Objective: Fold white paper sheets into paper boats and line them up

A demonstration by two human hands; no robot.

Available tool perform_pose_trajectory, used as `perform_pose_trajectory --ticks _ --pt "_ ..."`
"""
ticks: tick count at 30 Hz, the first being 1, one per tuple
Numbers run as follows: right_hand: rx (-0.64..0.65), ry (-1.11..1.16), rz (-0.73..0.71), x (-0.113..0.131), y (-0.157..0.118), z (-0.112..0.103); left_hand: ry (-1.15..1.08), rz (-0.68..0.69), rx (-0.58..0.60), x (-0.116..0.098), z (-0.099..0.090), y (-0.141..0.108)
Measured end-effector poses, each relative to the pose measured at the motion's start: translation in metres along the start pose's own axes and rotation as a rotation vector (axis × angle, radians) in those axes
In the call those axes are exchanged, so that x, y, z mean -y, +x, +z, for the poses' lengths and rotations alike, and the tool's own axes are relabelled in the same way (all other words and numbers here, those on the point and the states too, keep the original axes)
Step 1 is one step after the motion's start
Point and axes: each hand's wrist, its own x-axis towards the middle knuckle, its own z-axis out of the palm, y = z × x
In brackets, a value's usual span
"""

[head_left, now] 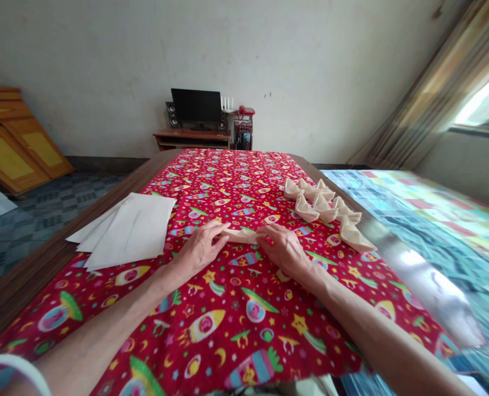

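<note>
- Grasps with left grip (201,243) the left end of a folded paper piece (242,236), thumb and fingers closed upon it.
- Grasps with right grip (284,246) the right end of the same piece, fingertips bent over the paper; cannot tell the exact place of the right thumb.
- Holds the piece between both grips, low over the red patterned cloth (207,330), in front of the body; probably held by two ends to steady it evenly and to press the folds well. Cannot tell if touching the cloth.
- Shows beyond the right grip a group of pointed folded pieces (325,209), set close together in rough rows, one nearer to the body; likely gathered at that side in order not to disturb the handling.
- Shows beside the left grip a fanned pile of white sheets (132,231), perhaps laid there for easy reach.
- Shows under the cloth a brown table (46,280), possibly covered to protect it.
- Shows farther, near the wall, a black monitor (196,107) upon a small stand (197,133), with a red telephone (244,111) beside.
- Shows at far left a wooden cabinet (21,143), at right a bed (417,231).
</note>
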Motion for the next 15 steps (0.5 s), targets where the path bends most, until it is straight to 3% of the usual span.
perform_pose_trajectory --ticks 4,7,10,15 --pt "-0.04 0.056 -0.009 0.003 -0.003 0.0 -0.106 -0.143 -0.038 -0.001 -0.007 0.0" --pt "-0.067 0.031 -0.015 0.006 -0.004 0.0 -0.159 -0.272 0.013 -0.006 -0.011 0.0" --pt "-0.058 0.029 -0.034 0.01 -0.005 0.0 -0.189 -0.293 0.063 -0.013 -0.01 0.001" --pt "-0.014 0.156 -0.004 0.022 -0.004 -0.001 -0.212 -0.283 0.041 -0.024 -0.002 0.006"
